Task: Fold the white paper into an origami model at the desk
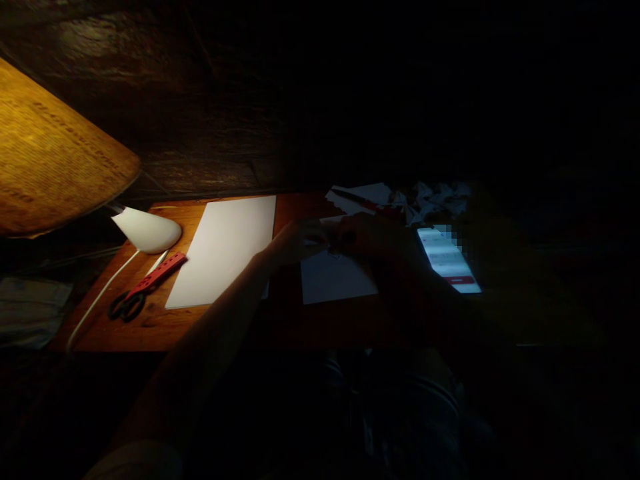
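My left hand (300,240) and my right hand (357,233) meet above a shaded white sheet of paper (335,277) on the table. Between the fingertips shows a small pale piece of paper (314,241); both hands look closed on it, though deep shadow hides its shape. A bright stack of white paper (225,250) lies left of my left forearm. Just beyond my right hand is a dark-bladed knife or cutter with a red handle (373,205), resting on more paper (370,193).
A lamp with a yellow shade (60,160) and white base (150,230) stands at the left. Beside it lie black-handled scissors (127,305) and a red strip with slots (160,272). Crumpled or folded paper pieces (440,199) sit at the back right, behind a lit phone (445,260).
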### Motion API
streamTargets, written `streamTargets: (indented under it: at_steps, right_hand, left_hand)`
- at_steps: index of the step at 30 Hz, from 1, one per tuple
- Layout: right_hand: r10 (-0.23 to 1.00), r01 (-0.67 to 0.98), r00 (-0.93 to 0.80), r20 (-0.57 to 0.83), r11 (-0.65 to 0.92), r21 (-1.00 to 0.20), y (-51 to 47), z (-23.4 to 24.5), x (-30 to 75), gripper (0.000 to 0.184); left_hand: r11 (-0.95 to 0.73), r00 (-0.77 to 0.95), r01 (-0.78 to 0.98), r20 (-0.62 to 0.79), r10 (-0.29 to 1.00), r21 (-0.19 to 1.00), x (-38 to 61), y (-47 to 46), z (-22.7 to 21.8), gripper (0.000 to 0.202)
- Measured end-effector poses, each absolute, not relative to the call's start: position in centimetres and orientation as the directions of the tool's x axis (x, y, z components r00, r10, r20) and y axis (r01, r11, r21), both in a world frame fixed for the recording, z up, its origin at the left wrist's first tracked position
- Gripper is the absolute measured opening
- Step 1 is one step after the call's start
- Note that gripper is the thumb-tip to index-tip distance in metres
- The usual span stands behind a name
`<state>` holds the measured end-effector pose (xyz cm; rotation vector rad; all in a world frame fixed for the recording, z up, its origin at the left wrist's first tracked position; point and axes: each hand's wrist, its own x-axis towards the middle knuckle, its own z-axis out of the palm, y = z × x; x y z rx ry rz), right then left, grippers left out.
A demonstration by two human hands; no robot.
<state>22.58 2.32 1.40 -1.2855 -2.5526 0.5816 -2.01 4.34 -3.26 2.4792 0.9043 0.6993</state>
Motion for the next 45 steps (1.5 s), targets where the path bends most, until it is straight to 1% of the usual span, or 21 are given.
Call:
streamTargets:
  at_steps: [3, 6, 10, 15, 21, 23, 26, 29, 31, 35, 39, 42, 45]
  right_hand:
    - [0.796, 0.713, -0.605, 0.01, 0.547, -0.439, 2.4, 1.3, 22.7, 0.017]
    - [0.793, 0.704, -0.609, 0.018, 0.551, -0.448, 2.4, 1.3, 22.7, 0.018]
    - [0.799, 0.712, -0.601, 0.003, 0.536, -0.454, 2.5, 1.3, 22.5, 0.017]
    - [0.795, 0.712, -0.606, 0.0, 0.543, -0.445, 2.2, 1.8, 22.6, 0.015]
    - [0.812, 0.744, -0.584, -0.008, 0.531, -0.407, 1.8, 2.4, 22.6, 0.016]
    - [0.813, 0.749, -0.582, -0.022, 0.526, -0.403, 1.9, 2.3, 22.6, 0.015]
    - [0.801, 0.735, -0.598, -0.006, 0.546, -0.403, 2.2, 1.8, 22.6, 0.014]
    - [0.779, 0.696, -0.626, 0.02, 0.571, -0.436, 2.4, 1.3, 22.8, 0.015]
    - [0.774, 0.678, -0.633, 0.031, 0.572, -0.462, 2.5, 1.1, 22.9, 0.015]
    - [0.776, 0.669, -0.629, 0.042, 0.568, -0.48, 2.4, 1.2, 22.9, 0.014]
    - [0.794, 0.691, -0.606, 0.043, 0.552, -0.466, 2.3, 1.3, 22.9, 0.02]
    - [0.795, 0.688, -0.605, 0.052, 0.554, -0.469, 2.5, 0.7, 23.0, 0.017]
    - [0.775, 0.651, -0.627, 0.074, 0.574, -0.497, 2.9, 0.0, 23.0, 0.012]
  left_hand:
    - [-0.71, 0.703, 0.434, 0.284, 0.652, 0.554, -2.7, 4.4, -2.8, 0.014]
    - [-0.693, 0.699, 0.438, 0.269, 0.663, 0.572, -2.8, 4.4, -2.5, 0.016]
    - [-0.675, 0.654, 0.473, 0.288, 0.699, 0.566, -2.3, 4.3, -2.6, 0.011]
    - [-0.633, 0.569, 0.523, 0.319, 0.758, 0.571, -1.4, 4.0, -3.1, 0.014]
    - [-0.584, 0.536, 0.541, 0.287, 0.794, 0.605, -1.0, 3.8, -3.3, 0.015]
    - [-0.582, 0.538, 0.544, 0.281, 0.795, 0.604, -0.9, 3.9, -3.3, 0.015]
    - [-0.603, 0.558, 0.56, 0.28, 0.781, 0.568, -1.0, 4.1, -3.3, 0.013]
    - [-0.639, 0.603, 0.546, 0.276, 0.749, 0.543, -1.3, 4.2, -3.4, 0.007]
    - [-0.65, 0.622, 0.525, 0.274, 0.734, 0.55, -1.7, 4.2, -3.4, 0.005]
    - [-0.63, 0.632, 0.49, 0.253, 0.733, 0.603, -2.4, 4.4, -3.4, 0.006]
    - [-0.635, 0.639, 0.476, 0.257, 0.725, 0.608, -2.5, 4.6, -3.4, 0.005]
    - [-0.643, 0.634, 0.472, 0.274, 0.723, 0.604, -2.4, 4.6, -3.6, 0.009]
    - [-0.646, 0.627, 0.474, 0.285, 0.725, 0.599, -2.4, 4.6, -3.8, 0.011]
